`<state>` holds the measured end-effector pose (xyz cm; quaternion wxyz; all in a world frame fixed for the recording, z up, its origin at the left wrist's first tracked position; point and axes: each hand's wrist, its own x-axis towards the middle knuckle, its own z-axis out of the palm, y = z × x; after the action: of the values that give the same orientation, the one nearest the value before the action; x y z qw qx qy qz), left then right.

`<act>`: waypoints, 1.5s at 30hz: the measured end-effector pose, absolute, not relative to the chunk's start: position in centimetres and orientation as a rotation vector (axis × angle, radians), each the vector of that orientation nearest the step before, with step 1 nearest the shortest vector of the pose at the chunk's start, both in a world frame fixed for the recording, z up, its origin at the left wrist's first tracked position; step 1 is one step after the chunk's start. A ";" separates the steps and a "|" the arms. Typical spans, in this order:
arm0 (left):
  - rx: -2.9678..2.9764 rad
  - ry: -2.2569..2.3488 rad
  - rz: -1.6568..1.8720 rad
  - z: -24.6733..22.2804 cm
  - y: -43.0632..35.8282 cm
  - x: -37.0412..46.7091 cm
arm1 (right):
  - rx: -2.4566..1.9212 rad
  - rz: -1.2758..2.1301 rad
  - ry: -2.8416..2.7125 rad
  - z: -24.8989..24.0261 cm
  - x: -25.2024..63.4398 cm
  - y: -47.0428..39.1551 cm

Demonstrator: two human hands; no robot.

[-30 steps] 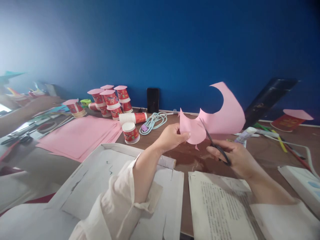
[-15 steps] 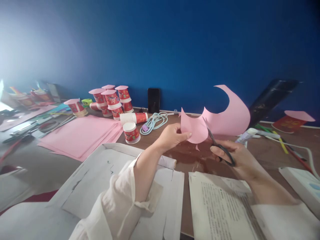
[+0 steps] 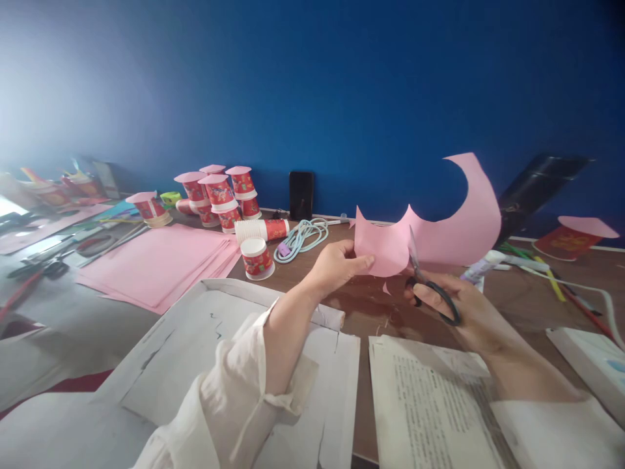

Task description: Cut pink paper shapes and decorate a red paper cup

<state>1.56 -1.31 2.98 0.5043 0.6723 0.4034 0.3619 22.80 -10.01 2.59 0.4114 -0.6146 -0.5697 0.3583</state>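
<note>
Between thumb and fingers, my left hand (image 3: pixel 338 268) pinches the lower left part of a pink paper sheet (image 3: pixel 381 251). The sheet is raised above the brown desk, and its right part curls up in a long curved strip. My right hand (image 3: pixel 454 303) has its fingers in the dark handles of a pair of scissors (image 3: pixel 415 257). The blades point up at the paper, at the notch between the rounded part and the strip. A small pink scrap (image 3: pixel 386 288) shows just below the sheet.
Stacked red paper cups (image 3: pixel 218 193) with pink discs stand at back left, near a pink paper pile (image 3: pixel 161 267). A coiled cable (image 3: pixel 303 240), a phone (image 3: pixel 301 195) and a glue stick (image 3: pixel 483 266) lie behind my hands. Printed pages (image 3: pixel 430 404) lie in front.
The curled strip has swung to the right and the sheet has shifted slightly right. The scissor blades have turned more upright, and the handles have opened a little.
</note>
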 end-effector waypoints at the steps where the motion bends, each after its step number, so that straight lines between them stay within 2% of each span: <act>1: 1.613 0.968 0.886 2.9 -1.3 1.6 | -1.542 0.903 -1.438 2.6 22.8 -10.0; 13: 1.529 0.904 1.117 2.4 -0.9 2.1 | -1.491 0.902 -1.641 2.4 23.2 -10.1; 27: 1.277 0.729 0.951 2.3 -0.8 2.4 | -1.655 0.688 -1.566 2.7 22.7 -10.2; 45: 1.160 0.723 0.864 2.5 -0.9 2.4 | -1.624 0.653 -1.508 2.7 22.1 -10.4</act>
<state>2.38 -0.87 2.47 0.6906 0.5187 0.3234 0.3866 22.06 -10.36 2.75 0.4037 -0.6431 -0.5972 0.2585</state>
